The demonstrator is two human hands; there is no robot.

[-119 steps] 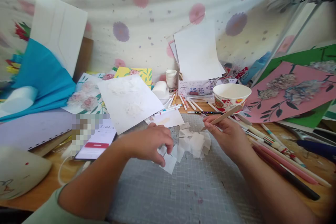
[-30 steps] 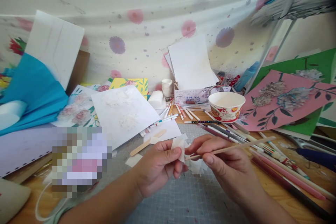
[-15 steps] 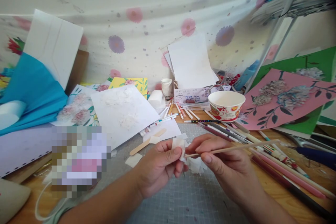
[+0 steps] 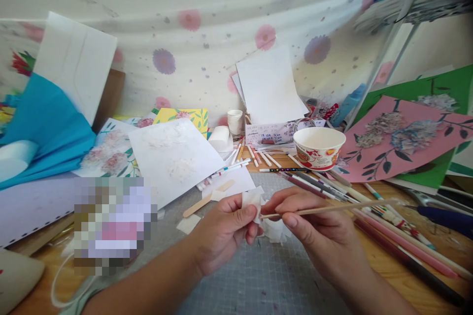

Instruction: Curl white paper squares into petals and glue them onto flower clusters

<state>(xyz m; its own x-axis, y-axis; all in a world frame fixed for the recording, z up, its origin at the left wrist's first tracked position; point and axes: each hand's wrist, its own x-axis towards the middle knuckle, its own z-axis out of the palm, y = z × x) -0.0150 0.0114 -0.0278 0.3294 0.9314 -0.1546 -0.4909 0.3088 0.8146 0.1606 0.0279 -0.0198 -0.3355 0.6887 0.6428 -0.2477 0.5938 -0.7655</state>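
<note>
Between the thumb and fingers of my left hand is a small piece of white tissue paper. My right hand pinches a thin wooden stick, held nearly level, its left tip touching or very close to the tissue. Whether the tip presses into the tissue is hidden by my fingers. Under my hands lie more white tissue pieces on the grey cutting mat. A flat wooden craft stick rests left of my hands. Beyond it, a white sheet carries crumpled white paper tufts.
A paper bowl stands behind my right hand. Pens and markers lie along the right side, near scissors. At right leans a pink flower card. Stacked paper cups stand at the back. Blue paper is at left.
Both hands stay almost in place. The tissue in my left fingers sits slightly differently, and the view has shifted very little.
</note>
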